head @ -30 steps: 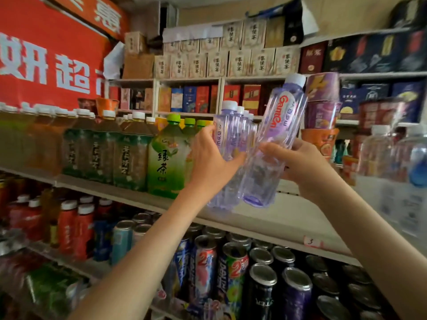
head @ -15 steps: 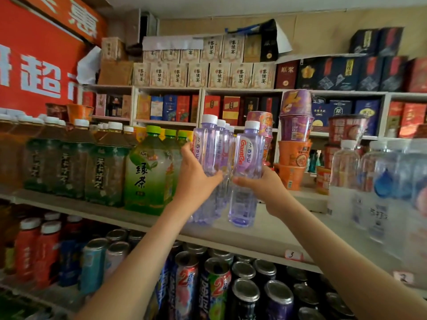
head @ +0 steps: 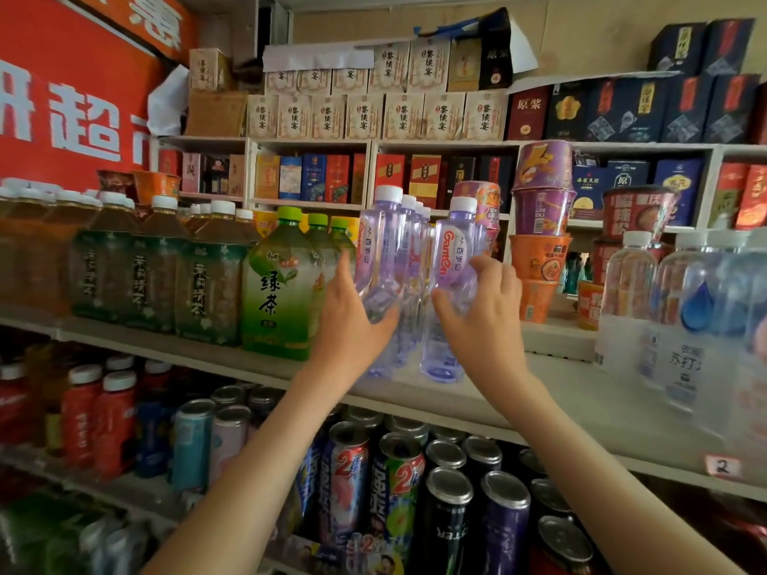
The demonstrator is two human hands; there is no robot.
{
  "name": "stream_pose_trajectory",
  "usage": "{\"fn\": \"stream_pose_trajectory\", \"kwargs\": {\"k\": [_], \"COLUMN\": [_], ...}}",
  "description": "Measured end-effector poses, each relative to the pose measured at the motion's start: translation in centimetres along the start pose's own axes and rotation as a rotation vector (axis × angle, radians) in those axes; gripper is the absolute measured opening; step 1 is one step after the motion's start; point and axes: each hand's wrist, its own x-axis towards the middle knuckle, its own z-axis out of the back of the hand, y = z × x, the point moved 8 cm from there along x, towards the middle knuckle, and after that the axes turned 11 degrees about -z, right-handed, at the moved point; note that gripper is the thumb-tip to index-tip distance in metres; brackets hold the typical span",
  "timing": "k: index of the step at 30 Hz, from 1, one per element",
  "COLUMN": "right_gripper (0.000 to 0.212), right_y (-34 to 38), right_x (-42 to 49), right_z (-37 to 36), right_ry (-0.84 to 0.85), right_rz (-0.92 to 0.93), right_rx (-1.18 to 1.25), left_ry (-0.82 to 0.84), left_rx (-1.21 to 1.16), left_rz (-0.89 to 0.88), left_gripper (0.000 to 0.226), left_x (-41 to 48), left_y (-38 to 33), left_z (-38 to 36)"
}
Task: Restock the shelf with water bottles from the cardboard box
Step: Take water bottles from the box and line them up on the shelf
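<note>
Clear purple-tinted water bottles with white caps stand in a row on the middle shelf [head: 552,398]. My left hand [head: 352,325] holds the front bottle of that row [head: 379,251], thumb in front and fingers behind it. My right hand [head: 487,321] grips a second bottle with a red-lettered label [head: 456,253]. This bottle stands upright on the shelf just right of the row and touches it. The cardboard box is out of view.
Green tea bottles [head: 282,288] stand close on the left. Stacked orange and purple noodle cups [head: 539,259] sit behind on the right, larger water bottles [head: 680,317] further right. Bare shelf board lies between them. Drink cans [head: 448,508] fill the shelf below.
My right hand brought the tilted bottle down and upright; it now stands on the shelf beside the row. My left hand stayed on the front bottle.
</note>
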Motion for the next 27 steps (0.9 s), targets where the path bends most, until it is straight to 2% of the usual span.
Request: {"fn": "stream_pose_trajectory", "kwargs": {"k": [6,8,12,14,18,23,25,27], "right_gripper": [0.013,0.003,0.006,0.009,0.011,0.022,0.02,0.029], "right_y": [6.8,7.4,7.6,7.2,5.7,-0.8,-4.5,-9.2], "right_x": [-8.6,-11.3,-16.8,-20.2,-29.4,-47.0,-55.5,-64.3], "right_z": [-3.8,-6.4,-12.7,-16.2,-24.2,-34.1,-36.8,-38.5], "right_ry": [0.147,0.265,0.541,0.69,1.037,1.536,1.659,1.766], "right_rz": [0.293,0.303,0.227,0.133,-0.098,-0.742,-0.797,-0.83], "right_rx": [0.225,0.264,0.352,0.387,0.4,0.322,0.215,0.061], "left_ry": [-0.024,-0.014,0.008,0.043,0.05,0.03,0.008,-0.014], "left_rx": [0.028,0.072,0.142,0.209,0.149,0.177,0.195,0.18], "left_rz": [0.007,0.018,0.137,0.243,0.566,1.093,1.31,1.539], "left_gripper": [0.041,0.033,0.027,0.026,0.029,0.01,0.015,0.018], "left_x": [-6.2,-8.6,-14.7,-18.5,-28.1,-46.8,-56.7,-66.6], "left_y": [0.5,1.4,6.1,9.2,17.2,26.5,29.0,30.3], "left_z": [4.4,6.2,8.7,9.6,11.1,12.3,12.0,10.9]}}
